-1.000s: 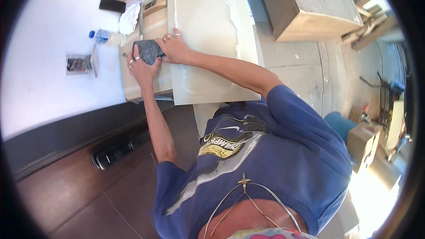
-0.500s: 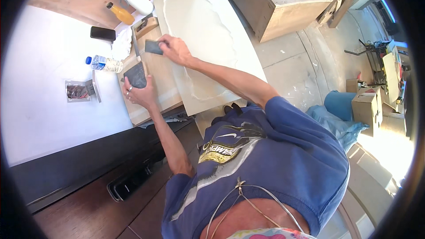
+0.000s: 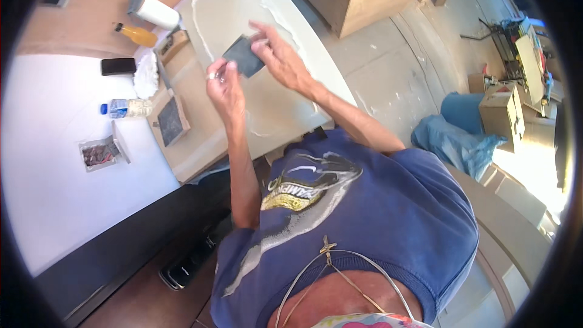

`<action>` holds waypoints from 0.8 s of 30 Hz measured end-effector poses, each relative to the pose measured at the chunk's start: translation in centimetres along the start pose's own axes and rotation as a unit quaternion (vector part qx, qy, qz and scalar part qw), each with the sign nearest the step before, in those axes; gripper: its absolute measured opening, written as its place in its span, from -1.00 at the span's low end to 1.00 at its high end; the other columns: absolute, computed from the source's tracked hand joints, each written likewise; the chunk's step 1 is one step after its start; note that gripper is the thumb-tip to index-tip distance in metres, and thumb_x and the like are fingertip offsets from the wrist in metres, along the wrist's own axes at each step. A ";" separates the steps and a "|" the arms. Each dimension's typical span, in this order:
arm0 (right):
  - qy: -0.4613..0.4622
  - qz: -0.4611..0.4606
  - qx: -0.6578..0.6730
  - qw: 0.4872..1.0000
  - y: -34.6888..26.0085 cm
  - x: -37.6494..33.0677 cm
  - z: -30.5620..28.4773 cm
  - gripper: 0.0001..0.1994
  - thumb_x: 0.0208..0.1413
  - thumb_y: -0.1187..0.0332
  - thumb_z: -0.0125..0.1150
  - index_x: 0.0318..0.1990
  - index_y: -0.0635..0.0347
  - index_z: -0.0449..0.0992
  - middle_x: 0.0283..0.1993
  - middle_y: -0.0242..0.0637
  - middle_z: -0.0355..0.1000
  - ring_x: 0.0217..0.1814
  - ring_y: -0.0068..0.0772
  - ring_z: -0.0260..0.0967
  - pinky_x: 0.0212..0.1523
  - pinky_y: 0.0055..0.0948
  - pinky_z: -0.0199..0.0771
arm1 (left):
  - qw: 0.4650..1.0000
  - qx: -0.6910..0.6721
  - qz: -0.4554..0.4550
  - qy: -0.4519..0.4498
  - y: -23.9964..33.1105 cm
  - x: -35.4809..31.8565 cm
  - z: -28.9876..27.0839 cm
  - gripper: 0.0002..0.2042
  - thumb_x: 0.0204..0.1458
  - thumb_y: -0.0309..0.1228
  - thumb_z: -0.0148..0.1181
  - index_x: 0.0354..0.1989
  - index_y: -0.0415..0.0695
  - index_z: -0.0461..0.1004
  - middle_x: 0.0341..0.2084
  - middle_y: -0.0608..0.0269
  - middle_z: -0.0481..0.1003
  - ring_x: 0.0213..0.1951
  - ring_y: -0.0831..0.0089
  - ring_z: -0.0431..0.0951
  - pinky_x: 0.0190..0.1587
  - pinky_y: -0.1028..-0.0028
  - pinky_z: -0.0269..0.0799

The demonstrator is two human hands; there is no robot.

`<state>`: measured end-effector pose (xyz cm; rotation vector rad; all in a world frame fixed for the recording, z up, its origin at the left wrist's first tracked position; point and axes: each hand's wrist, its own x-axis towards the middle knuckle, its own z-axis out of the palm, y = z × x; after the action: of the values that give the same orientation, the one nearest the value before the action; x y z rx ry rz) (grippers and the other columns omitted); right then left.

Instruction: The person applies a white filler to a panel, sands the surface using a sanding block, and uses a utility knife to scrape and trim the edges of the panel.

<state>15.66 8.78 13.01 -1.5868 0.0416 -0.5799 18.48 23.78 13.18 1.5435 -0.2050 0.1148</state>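
A dark grey sheet (image 3: 244, 56), which looks like sandpaper, is held up between my two hands over the pale panel (image 3: 243, 13). My left hand (image 3: 226, 92) pinches its lower left corner. On its right side my right hand (image 3: 282, 64) grips the edge with the thumb, other fingers partly raised and blurred. A wooden block with a dark grey face (image 3: 173, 120) lies on the wooden board (image 3: 197, 136), left of my left hand. Beyond the block rests a hand saw with a wooden handle (image 3: 173, 47).
Along the white surface (image 3: 48, 146) are a clear bottle (image 3: 130, 108), a black phone (image 3: 118, 66), crumpled white paper (image 3: 146, 74), an orange drink bottle (image 3: 138, 35) and a white tumbler (image 3: 156, 12). An open wall box with wires (image 3: 99, 155) sits nearby. A wooden cabinet (image 3: 376, 0) stands back right.
My left hand has let go of the dark-faced block and come right to the grey sheet. My right hand has moved right, and the sheet now shows larger between both hands.
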 end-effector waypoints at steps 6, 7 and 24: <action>0.042 0.089 -0.048 0.994 -0.2 -1.1 -11.1 -0.70 0.44 0.31 0.04 0.22 0.08 0.52 -0.18 -0.42 0.49 -0.17 -0.63 0.41 -0.15 -0.54 0.46 | 0.980 -0.018 -0.023 -0.195 0.7 -2.4 9.6 -0.75 0.29 -0.39 0.22 0.02 -0.29 0.49 -0.23 0.19 0.57 -0.21 0.51 0.57 -0.08 0.50 0.50; 0.072 0.074 -0.047 0.994 0.1 -1.9 -12.9 -0.71 0.44 0.30 0.04 0.20 0.09 0.53 -0.19 -0.47 0.48 -0.18 -0.67 0.37 -0.19 -0.58 0.42 | 0.978 -0.006 -0.001 -0.208 -0.5 -1.5 10.0 -0.75 0.28 -0.38 0.23 0.02 -0.26 0.49 -0.23 0.20 0.57 -0.20 0.49 0.58 -0.09 0.50 0.51; -0.037 0.327 -0.324 0.887 -0.9 -13.0 -13.1 -0.61 0.45 0.09 -0.01 0.23 0.08 0.53 -0.06 0.03 0.52 0.02 0.10 0.50 0.07 -0.05 0.48 | 0.899 0.406 0.165 0.004 -11.4 16.7 0.0 -0.67 0.11 -0.27 0.22 -0.05 -0.22 0.60 0.04 -0.12 0.49 0.13 0.01 0.46 0.20 0.09 0.39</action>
<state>-0.92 1.58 9.35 -2.0841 0.7534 0.0535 37.10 22.58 5.41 2.3290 -0.4515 0.5284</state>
